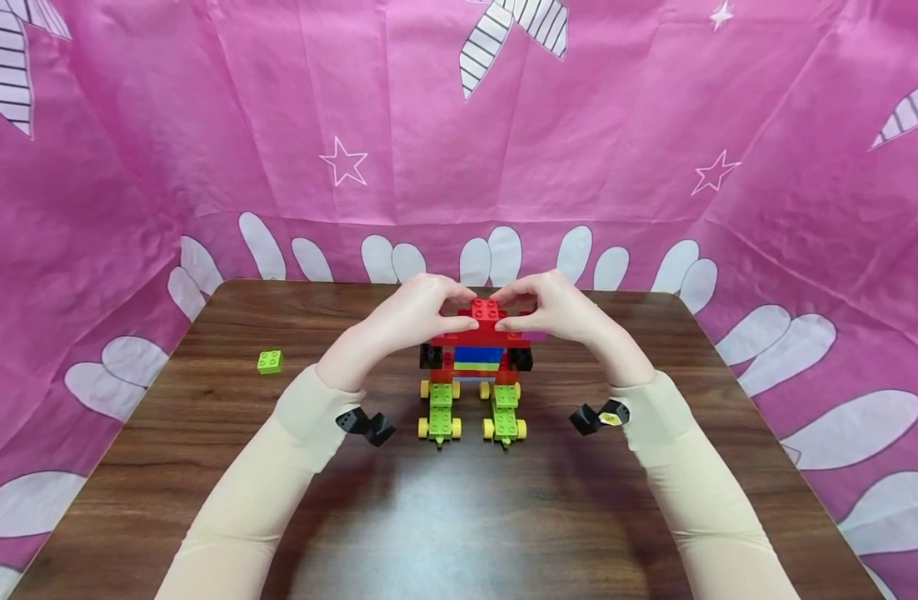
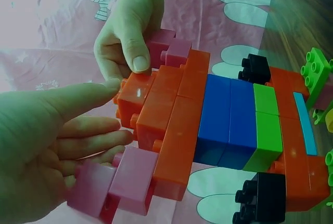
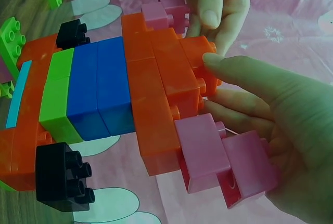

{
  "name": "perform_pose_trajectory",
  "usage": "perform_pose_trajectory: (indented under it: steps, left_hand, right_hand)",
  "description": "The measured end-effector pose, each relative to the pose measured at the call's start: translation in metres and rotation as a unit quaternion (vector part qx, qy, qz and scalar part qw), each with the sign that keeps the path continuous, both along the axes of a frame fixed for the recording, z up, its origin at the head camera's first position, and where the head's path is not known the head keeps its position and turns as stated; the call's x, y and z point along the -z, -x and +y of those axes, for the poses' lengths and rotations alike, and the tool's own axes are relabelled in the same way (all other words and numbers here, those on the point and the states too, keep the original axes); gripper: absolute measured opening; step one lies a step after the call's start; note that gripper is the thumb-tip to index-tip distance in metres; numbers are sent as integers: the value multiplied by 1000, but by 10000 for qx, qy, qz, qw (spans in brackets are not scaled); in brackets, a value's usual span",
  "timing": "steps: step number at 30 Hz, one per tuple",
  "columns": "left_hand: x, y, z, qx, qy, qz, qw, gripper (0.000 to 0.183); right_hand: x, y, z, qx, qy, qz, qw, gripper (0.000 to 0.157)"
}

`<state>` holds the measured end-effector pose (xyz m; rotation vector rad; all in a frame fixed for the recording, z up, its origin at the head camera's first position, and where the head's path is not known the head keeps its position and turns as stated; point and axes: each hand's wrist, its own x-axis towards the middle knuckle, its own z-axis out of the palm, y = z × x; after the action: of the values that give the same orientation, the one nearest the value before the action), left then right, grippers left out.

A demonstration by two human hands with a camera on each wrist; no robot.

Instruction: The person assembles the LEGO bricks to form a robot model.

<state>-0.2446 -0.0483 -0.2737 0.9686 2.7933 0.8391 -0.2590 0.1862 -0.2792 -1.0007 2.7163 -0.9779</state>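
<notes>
A toy-brick figure (image 1: 479, 358) stands upright in the middle of the table on two lime-green wheeled bases. Its top is a small red brick (image 1: 485, 309) with studs facing up. From the left, my left hand (image 1: 414, 312) pinches this brick, thumb in front and fingers behind. My right hand (image 1: 556, 308) does the same at the other side. Below come wider red bricks (image 2: 177, 125), blue bricks (image 2: 225, 120) and a green layer (image 3: 60, 86). Pink bricks (image 3: 203, 146) step out at both shoulders, beside my palms. Black bricks (image 3: 61, 177) sit at the sides lower down.
A loose lime-green brick (image 1: 269, 362) lies on the wooden table (image 1: 204, 417) to the left of the figure. Yellow wheels (image 1: 456, 428) flank the green bases. A pink patterned cloth (image 1: 421, 125) hangs behind and at both sides of the table.
</notes>
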Motion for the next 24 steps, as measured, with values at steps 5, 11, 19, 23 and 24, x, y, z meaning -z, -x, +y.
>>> perform_pose_trajectory:
  steps: [5,11,19,23,24]
  left_hand:
    - [2,-5,-13,-48,-537,535,9971,40]
    - [9,-10,-36,12,-1729,1774,9688,35]
    - [20,-4,-76,-195,-2578,2613,9300,34]
    - [32,0,-100,-470,-2638,2559,9288,37]
    - [36,1,-106,-533,-2635,2524,9295,37]
  right_hand:
    - [1,0,5,104,78,-70,9999,38]
    - [3,1,7,220,72,-67,9997,35]
    - [5,0,6,208,77,14,9998,33]
    - [6,0,5,206,97,55,9997,32]
    - [6,0,5,209,96,60,9997,32]
